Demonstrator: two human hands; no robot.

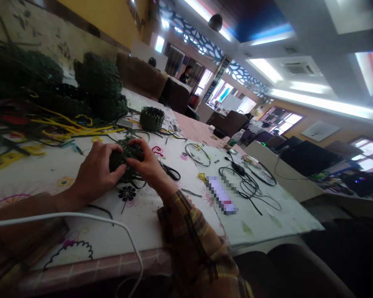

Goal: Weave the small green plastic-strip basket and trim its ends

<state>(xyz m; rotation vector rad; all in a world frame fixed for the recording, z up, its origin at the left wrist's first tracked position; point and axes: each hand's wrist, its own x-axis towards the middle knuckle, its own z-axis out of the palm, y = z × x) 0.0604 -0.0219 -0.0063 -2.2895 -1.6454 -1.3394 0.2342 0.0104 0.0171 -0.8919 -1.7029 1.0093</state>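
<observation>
Between my two hands is a small dark green woven basket (124, 155), resting on the flower-printed tablecloth (155, 223). My left hand (98, 165) grips its left side, with the thumb across the near face. Curled over its top and right side are the fingers of my right hand (146, 163). Much of the basket is hidden by my fingers. Scissors with black handles (171, 171) lie just right of my right hand. Another green woven basket (152, 118) stands upright farther back on the table.
Stacked dark green woven pieces (98, 78) fill the back left, beside yellow strips (77, 128). To the right lie a coiled black cable (245, 182), a looped strip (198, 155) and a blurred-out purple item (220, 194). A white cable (105, 217) crosses the foreground.
</observation>
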